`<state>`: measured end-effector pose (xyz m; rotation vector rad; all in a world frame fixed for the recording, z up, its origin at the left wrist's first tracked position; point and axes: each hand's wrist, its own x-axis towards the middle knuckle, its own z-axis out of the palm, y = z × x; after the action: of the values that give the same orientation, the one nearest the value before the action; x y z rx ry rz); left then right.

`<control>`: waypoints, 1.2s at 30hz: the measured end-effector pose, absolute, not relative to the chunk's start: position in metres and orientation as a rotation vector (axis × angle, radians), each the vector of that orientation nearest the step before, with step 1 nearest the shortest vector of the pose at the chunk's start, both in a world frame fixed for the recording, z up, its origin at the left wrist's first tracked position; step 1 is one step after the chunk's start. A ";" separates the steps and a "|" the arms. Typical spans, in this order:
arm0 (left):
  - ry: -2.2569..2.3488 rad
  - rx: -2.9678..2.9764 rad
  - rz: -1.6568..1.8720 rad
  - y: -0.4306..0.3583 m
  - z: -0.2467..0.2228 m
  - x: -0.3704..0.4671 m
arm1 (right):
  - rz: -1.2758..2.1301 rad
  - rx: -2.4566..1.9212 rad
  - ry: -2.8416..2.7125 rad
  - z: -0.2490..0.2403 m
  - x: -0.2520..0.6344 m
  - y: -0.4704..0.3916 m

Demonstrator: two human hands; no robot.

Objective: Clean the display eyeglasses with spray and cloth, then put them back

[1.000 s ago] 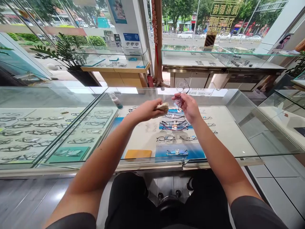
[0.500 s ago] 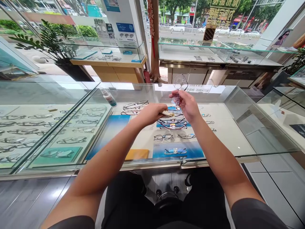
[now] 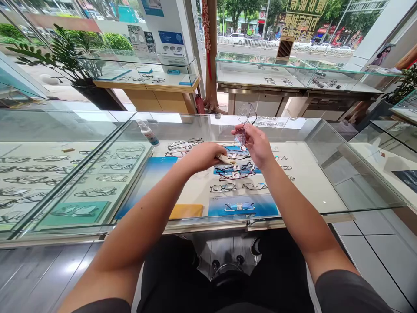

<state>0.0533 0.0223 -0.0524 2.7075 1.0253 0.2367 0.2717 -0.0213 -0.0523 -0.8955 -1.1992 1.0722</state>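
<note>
Lying near the front edge of the glass-walled display case (image 3: pixel 309 191), a flat orange-yellow rectangular pad (image 3: pixel 186 211) sits left of a blue gradient card (image 3: pixel 216 208) bearing thin clear-lensed spectacles (image 3: pixel 239 207). Behind the card, rows of dark- and red-rimmed frames (image 3: pixel 223 187) reach toward the far edge. Above these rows, the bare left hand (image 3: pixel 205 157) grips a pale beige folded cloth (image 3: pixel 226 160) in bent fingers, its free end pointing right. Slightly farther out, the bare right hand (image 3: pixel 259 145) pinches round, thin metal-rimmed glasses (image 3: pixel 240 137) beside the lower lens; their long axis stands upright, one lens above the other. The cloth is left of and nearer than that lower lens, apart from it; the right hand is directly on the glasses. Beyond, a white spray bottle with a teal base (image 3: pixel 149 132) stands toward the far left corner
</note>
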 end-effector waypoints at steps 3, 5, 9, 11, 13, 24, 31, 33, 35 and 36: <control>1.098 2.705 0.243 0.022 -0.052 0.053 | 1.072 -0.878 -1.205 -0.054 0.272 -0.021; 1.116 2.721 0.248 0.021 -0.054 0.057 | 1.073 -0.863 -1.199 -0.054 0.271 -0.021; 1.064 2.752 0.206 0.017 -0.060 0.066 | 1.074 -0.863 -1.186 -0.053 0.270 -0.022; 1.038 2.763 0.193 0.016 -0.062 0.068 | 1.075 -0.880 -1.185 -0.052 0.270 -0.022; 1.028 2.764 0.202 0.015 -0.063 0.070 | 1.079 -0.888 -1.185 -0.052 0.270 -0.022; 1.327 2.761 -0.048 0.006 -0.057 0.089 | 1.088 -0.859 -1.183 -0.053 0.271 -0.021; 1.414 2.489 0.065 0.019 -0.039 0.043 | 1.081 -0.870 -1.179 -0.052 0.272 -0.021; 1.260 2.301 0.344 0.027 -0.035 0.031 | 1.081 -0.864 -1.180 -0.053 0.273 -0.021; 1.101 2.066 0.628 0.030 -0.032 0.025 | 1.073 -0.871 -1.181 -0.053 0.273 -0.021; 1.034 1.942 0.740 0.030 -0.030 0.026 | 1.067 -0.880 -1.180 -0.053 0.273 -0.021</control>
<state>0.0255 0.0302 -0.0305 1.9422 1.0336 0.7405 0.2733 -0.0209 -0.0534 -0.8802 -1.1804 1.0667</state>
